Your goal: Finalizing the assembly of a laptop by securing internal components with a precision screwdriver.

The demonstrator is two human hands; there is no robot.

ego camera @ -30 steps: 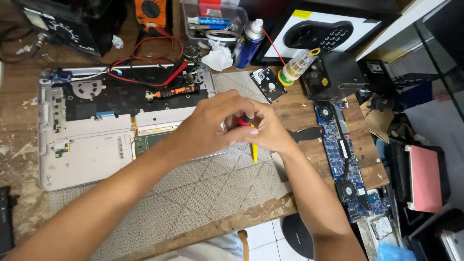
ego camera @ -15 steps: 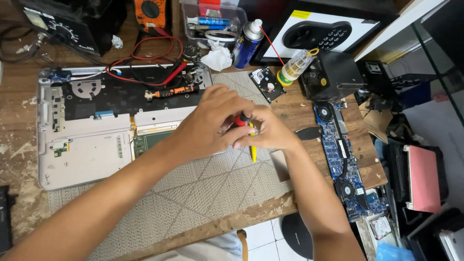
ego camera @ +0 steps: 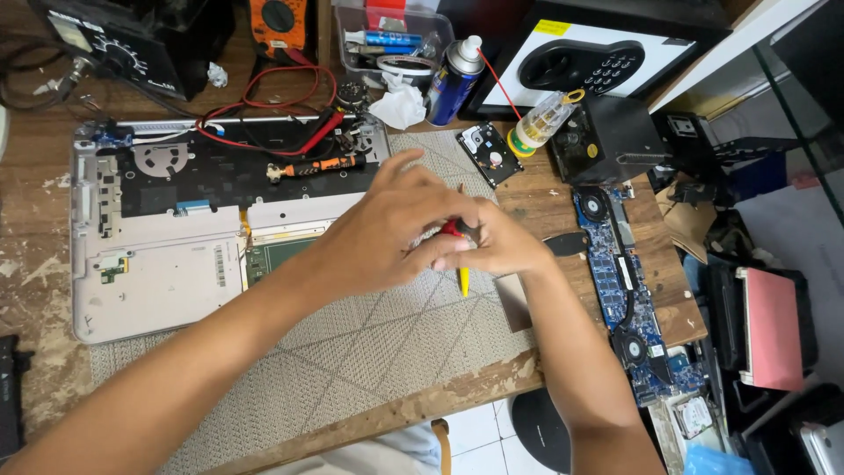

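Both hands, little changed from a second ago, are staying joined over the grey mat [ego camera: 369, 343] at the table's [ego camera: 35, 264] middle, so the work is continuing in place. The left hand [ego camera: 387, 233] is curling shut over the red top of a small screwdriver [ego camera: 462, 264], whose yellow end is pointing down at the mat, while the right hand [ego camera: 505, 246] is pinching the same tool from the other side. An opened laptop base [ego camera: 158, 255] is lying just left; a blue circuit board [ego camera: 629, 290] is lying to the right.
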